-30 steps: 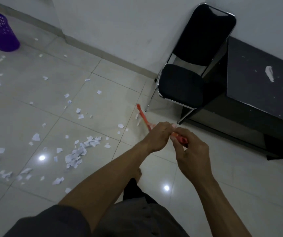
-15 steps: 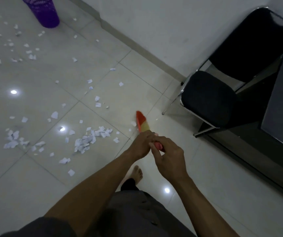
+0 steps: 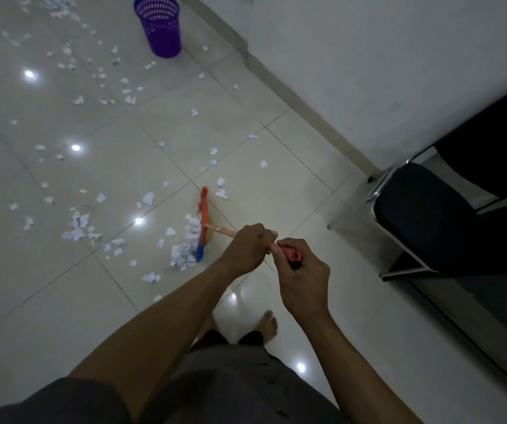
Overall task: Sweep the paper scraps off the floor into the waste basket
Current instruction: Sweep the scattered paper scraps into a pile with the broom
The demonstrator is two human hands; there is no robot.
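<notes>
While both hands [image 3: 250,249] [image 3: 302,280] grip the broom [image 3: 203,224], paper scraps [image 3: 185,252] lie beside its head.

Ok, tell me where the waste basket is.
Head view, upper left: the purple waste basket stands on the floor by the wall, paper scraps scattered to its left.

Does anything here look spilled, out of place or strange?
Yes: white paper scraps lie scattered across the tiled floor, from a pile against the broom head up to the purple waste basket, which stands upright near the wall. The left hand and the right hand grip the broom handle. Nothing else stands out.
</notes>
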